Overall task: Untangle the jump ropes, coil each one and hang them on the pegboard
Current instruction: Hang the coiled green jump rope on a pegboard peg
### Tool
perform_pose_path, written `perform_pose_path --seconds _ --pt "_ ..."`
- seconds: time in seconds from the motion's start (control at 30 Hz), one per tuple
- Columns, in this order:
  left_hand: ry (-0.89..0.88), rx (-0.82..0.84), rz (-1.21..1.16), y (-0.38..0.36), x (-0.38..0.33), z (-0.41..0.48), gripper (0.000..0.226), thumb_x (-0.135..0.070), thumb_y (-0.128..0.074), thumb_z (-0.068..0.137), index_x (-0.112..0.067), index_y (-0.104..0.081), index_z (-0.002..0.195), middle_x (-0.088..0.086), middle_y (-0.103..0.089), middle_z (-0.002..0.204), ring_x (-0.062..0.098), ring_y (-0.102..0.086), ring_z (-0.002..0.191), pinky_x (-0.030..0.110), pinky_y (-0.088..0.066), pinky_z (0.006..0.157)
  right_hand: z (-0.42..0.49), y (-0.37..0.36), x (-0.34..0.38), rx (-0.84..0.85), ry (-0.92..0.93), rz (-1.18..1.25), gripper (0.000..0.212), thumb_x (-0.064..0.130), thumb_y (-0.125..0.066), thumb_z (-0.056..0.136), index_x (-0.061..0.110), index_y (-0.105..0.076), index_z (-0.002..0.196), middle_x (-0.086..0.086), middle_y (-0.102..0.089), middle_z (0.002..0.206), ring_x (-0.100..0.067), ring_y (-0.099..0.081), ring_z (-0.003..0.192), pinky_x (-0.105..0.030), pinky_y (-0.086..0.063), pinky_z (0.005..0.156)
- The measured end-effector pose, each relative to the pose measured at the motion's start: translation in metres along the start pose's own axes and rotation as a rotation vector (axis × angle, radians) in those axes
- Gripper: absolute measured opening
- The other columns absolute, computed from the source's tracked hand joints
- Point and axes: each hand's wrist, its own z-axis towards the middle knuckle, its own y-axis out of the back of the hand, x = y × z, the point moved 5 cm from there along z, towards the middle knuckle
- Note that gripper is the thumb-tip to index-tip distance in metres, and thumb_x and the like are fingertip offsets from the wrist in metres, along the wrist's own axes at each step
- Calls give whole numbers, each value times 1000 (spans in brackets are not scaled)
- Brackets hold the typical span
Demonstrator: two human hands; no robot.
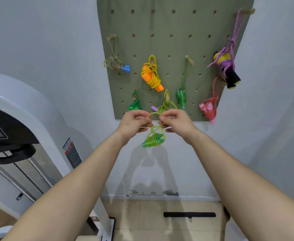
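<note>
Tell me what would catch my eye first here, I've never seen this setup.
In the middle, a left hand and a right hand pinch a loop of a coiled green jump rope, whose bundle dangles below them. Behind them, an olive pegboard carries bright coiled ropes, among them an orange and yellow rope near its centre and a purple rope at its right edge.

Far: pale grey wall, evenly lit, with soft shadow low at centre. Below, white skirting, scuffed dark in places, then beige floor tiles. Left: white rounded machine with metal panels, red-and-black label on its side, black strap in front. Right, on the floor: black bar.
</note>
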Motion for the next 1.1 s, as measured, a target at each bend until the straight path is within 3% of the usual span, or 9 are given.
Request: perform_pose_path --seconds 0.17,0.33,0.43,0.57,0.73,0.97,1.1 --pt "-130 -32 7 -8 -47 38 11 1 -60 95 -8 -63 100 6 -70 78 10 -69 63 25 -56 60 34 25 36 -104 85 66 8 5 -65 95 11 -64 90 -2 -68 69 -8 -61 55 -23 -51 53" --pt "-244 -53 34 -17 -105 84 10 -1 -60 95 -9 -63 101 7 -70 79 10 -68 60 25 -55 55 75 58 87 -175 177 84 5 5 -64 95 9 -64 94 -6 -67 73 -11 -59 56 -24 -51 52" --pt "-319 -82 39 -18 -147 110 10 -1 -60 95 -8 -65 102 9 -68 81 11 -67 57 25 -55 53 98 76 127 -198 233 100 4 5 -64 95 9 -65 97 -5 -68 74 -14 -61 61 -25 -55 56" --pt "-408 -152 5 -9 -204 142 8 -3 -63 94 -8 -66 100 9 -68 81 24 -66 64 28 -54 55 133 89 181 -215 309 125 8 8 -67 94 14 -67 90 -5 -68 77 -16 -62 61 -30 -56 61" --pt "-483 -275 -36 15 -276 176 8 -4 -65 93 -11 -66 95 8 -73 85 20 -70 61 25 -53 50 174 87 259 -223 395 180 6 8 -68 93 13 -68 91 -3 -66 77 -16 -62 62 -32 -59 64" --pt "-531 -375 -77 41 -331 215 11 -6 -66 92 -14 -63 86 8 -73 80 17 -68 61 26 -56 57 222 87 317 -291 457 240 4 7 -67 94 9 -68 97 -4 -66 78 -14 -61 62 -24 -54 56" --pt "-454 -415 -101 55 -325 244 12 -4 -66 92 -13 -64 84 10 -73 83 21 -70 62 27 -54 57 250 80 313 -302 415 212 10 5 -63 95 11 -66 88 -4 -63 74 -13 -56 56 -25 -53 54"
